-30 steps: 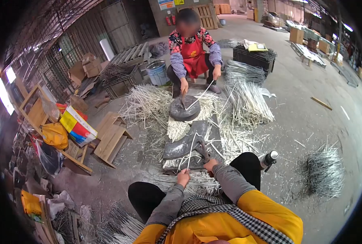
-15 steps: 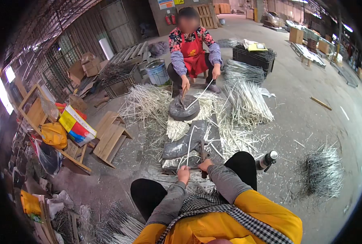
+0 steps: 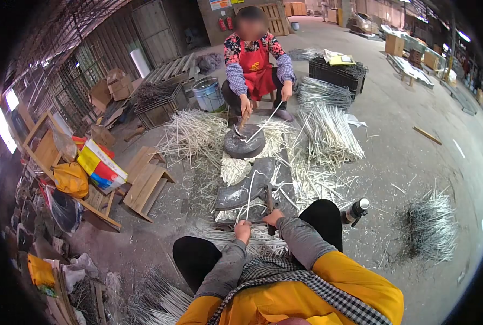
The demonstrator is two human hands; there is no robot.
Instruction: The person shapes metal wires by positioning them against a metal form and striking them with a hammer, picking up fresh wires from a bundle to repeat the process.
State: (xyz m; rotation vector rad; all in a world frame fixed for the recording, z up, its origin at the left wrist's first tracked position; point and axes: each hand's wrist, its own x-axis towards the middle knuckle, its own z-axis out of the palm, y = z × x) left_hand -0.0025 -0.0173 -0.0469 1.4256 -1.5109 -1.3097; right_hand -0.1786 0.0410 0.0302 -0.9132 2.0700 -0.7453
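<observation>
My left hand (image 3: pixel 242 232) is closed around the lower end of a thin white rod (image 3: pixel 248 199). The rod runs upward over a dark, flat metal block (image 3: pixel 233 198), and its far end is bent. In my right hand (image 3: pixel 273 218) is a hammer (image 3: pixel 269 197), gripped by the handle, its dark head low over the block's right side. Whether the head touches the rod or the block I cannot tell. White chips and loose rods lie around the block.
Opposite me a seated person in a red apron (image 3: pixel 255 67) holds a hammer and a white rod at a round dark block (image 3: pixel 245 143). White rod piles (image 3: pixel 331 132) flank that person. A flask (image 3: pixel 355 212) stands by my right knee; a wooden stool (image 3: pixel 146 187) is at left.
The rod's bent far end has shifted slightly left and down. My hammer stays close to the same spot. The other person's hammer handle has tilted more upright.
</observation>
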